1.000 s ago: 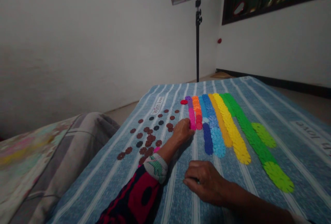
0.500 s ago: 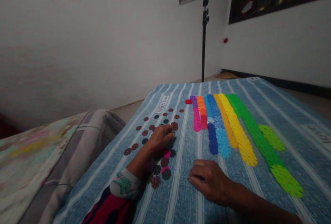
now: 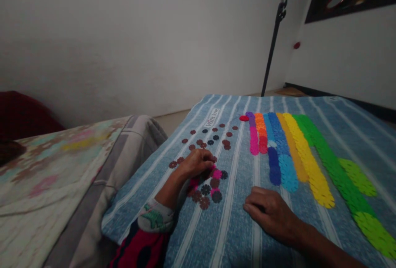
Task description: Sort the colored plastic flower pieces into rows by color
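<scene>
My left hand (image 3: pixel 198 163) is bent over a loose scatter of notched plastic discs, its fingertips pinched together just above the pink discs (image 3: pixel 217 174). Whatever is between those fingers is hidden. Around it lie brown discs (image 3: pixel 204 202) and black discs (image 3: pixel 216 196), some overlapping. My right hand (image 3: pixel 268 211) rests curled closed on the striped cloth, and its palm side cannot be seen. Beyond it, overlapping discs form rows by colour: a dark blue row (image 3: pixel 274 169), a light blue row (image 3: pixel 288 173), a yellow row (image 3: pixel 320 187) and a green row (image 3: pixel 337 173).
A blue cloth with white stripes (image 3: pixel 235 235) covers the work surface. At its far side, a red disc (image 3: pixel 243 118) lies beside a purple row (image 3: pixel 250 118). On the left is a bed or seat with a patterned cover (image 3: pixel 74 164). A black stand (image 3: pixel 272 53) rises behind.
The view has swung left, so everything appears further right. My left hand has drawn back from the farther brown discs to the pink ones. My right hand stays closed on the cloth.
</scene>
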